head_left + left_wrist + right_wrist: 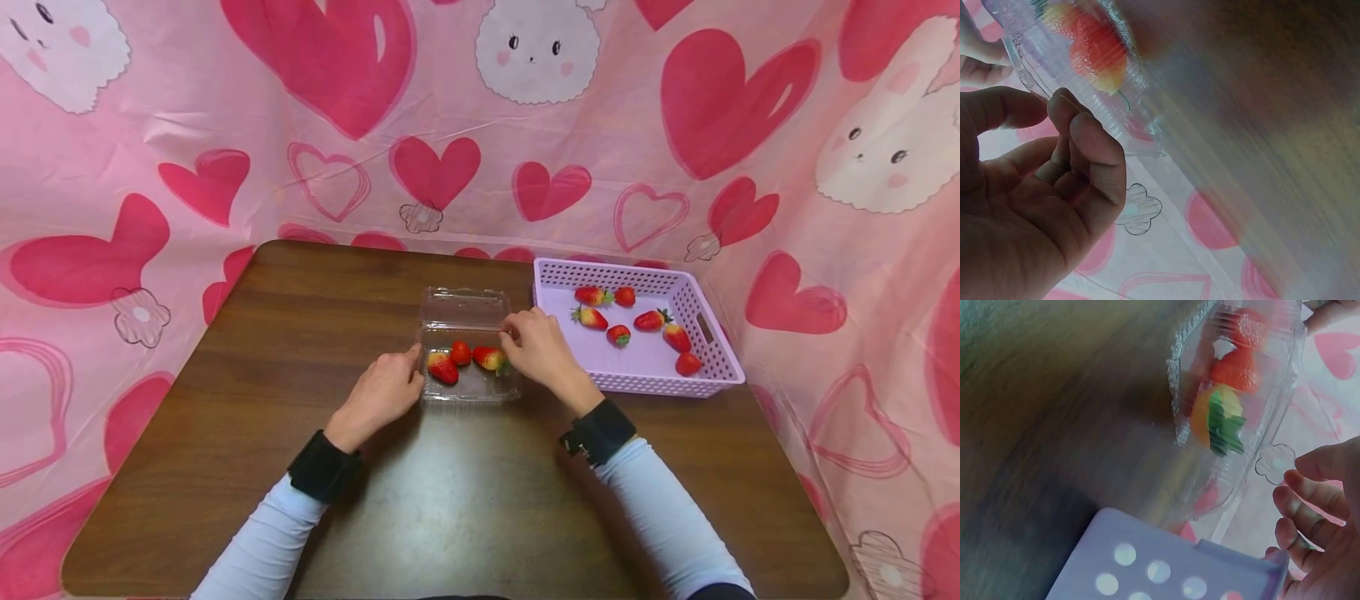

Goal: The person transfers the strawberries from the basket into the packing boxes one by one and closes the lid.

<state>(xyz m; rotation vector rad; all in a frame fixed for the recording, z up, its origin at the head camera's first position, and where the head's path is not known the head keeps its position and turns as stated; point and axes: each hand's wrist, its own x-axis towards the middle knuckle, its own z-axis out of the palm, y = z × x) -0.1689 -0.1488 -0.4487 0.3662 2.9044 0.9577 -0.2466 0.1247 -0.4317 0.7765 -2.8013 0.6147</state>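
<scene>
A clear plastic clamshell box (pixel 474 391) sits on the table with its lid (pixel 465 309) raised at the back. Inside it lie three strawberries (pixel 443 368), one showing green leaves (pixel 1225 428) in the right wrist view. At the box's left side, my left hand (pixel 382 388) pinches the rim between thumb and forefinger, as the left wrist view shows. My right hand (pixel 542 347) is by the box's right side near the lid. In the right wrist view its fingers (pixel 1307 494) are loosely bent, with nothing seen between them and the thumb.
To the right, close beside my right hand, stands a lilac perforated basket (pixel 637 382) with several strawberries (pixel 677 337) spread over its bottom. The brown wooden table (pixel 300 333) has rounded corners. A pink cloth (pixel 322 125) printed with hearts hangs behind and at both sides.
</scene>
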